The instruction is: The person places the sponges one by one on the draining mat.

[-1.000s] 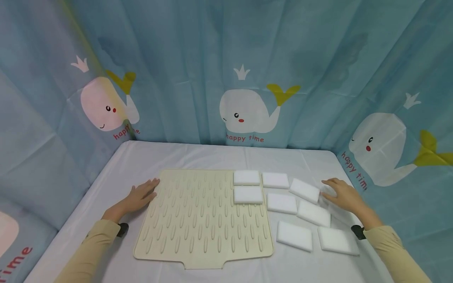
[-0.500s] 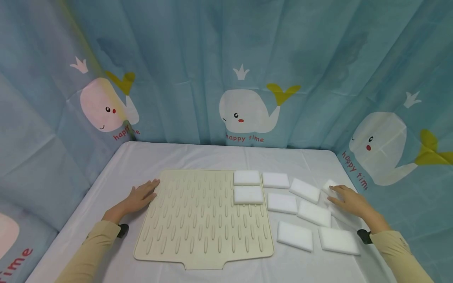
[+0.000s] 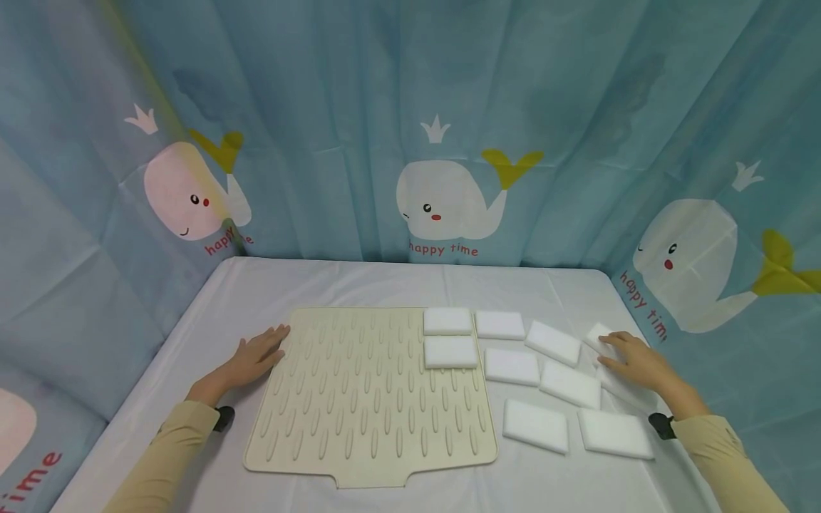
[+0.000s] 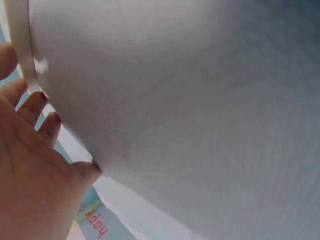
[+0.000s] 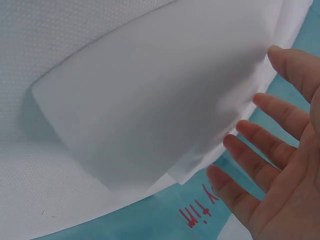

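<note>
A cream board with raised oval ridges lies on the table. My left hand rests flat at its left edge, fingers spread, holding nothing. Two white sponge blocks, an upper one and a lower one, sit on the board's far right corner. My right hand reaches over the far right sponge block, its fingers loosely bent and partly covering it. Beneath that hand and wrist lies another white sponge block. In the right wrist view the fingers are apart; whether the fingertips touch a block is hard to tell.
Several more white sponge blocks lie right of the board, among them a near one and a near right one. A white cloth covers the table. A blue curtain with whale prints hangs around it.
My right hand has shifted slightly right and down, uncovering part of the far right sponge block. The left hand and the board have stayed in place.
</note>
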`<state>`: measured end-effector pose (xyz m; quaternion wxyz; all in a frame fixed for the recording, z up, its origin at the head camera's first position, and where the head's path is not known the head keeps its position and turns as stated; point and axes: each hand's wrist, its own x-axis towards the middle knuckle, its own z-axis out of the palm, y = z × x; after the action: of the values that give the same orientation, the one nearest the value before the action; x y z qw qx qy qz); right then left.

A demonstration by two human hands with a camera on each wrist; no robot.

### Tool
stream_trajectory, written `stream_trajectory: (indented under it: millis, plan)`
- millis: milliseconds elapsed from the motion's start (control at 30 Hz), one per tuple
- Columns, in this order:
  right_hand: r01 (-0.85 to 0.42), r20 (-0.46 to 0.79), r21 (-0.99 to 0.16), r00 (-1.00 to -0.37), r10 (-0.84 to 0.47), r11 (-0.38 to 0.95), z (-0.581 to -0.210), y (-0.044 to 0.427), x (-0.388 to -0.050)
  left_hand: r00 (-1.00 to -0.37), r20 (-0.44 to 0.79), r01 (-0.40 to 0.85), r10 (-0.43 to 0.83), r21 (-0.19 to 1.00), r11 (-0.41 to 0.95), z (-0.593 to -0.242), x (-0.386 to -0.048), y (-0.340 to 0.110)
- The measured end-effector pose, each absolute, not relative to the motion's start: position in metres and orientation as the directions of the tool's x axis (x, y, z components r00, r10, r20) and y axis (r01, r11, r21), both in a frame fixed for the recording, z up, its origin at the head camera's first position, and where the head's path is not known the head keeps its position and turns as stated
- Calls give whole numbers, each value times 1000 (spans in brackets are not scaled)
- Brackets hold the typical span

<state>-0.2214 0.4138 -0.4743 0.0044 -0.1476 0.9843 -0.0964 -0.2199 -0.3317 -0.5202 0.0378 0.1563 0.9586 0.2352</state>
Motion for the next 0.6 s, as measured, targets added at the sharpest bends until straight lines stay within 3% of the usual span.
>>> stream_trajectory:
  millis: [600]
  plan:
    - [-269, 39, -214, -963, -267, 939, -474, 422, -234, -946, 13, 290, 323, 473, 832, -521, -220, -333]
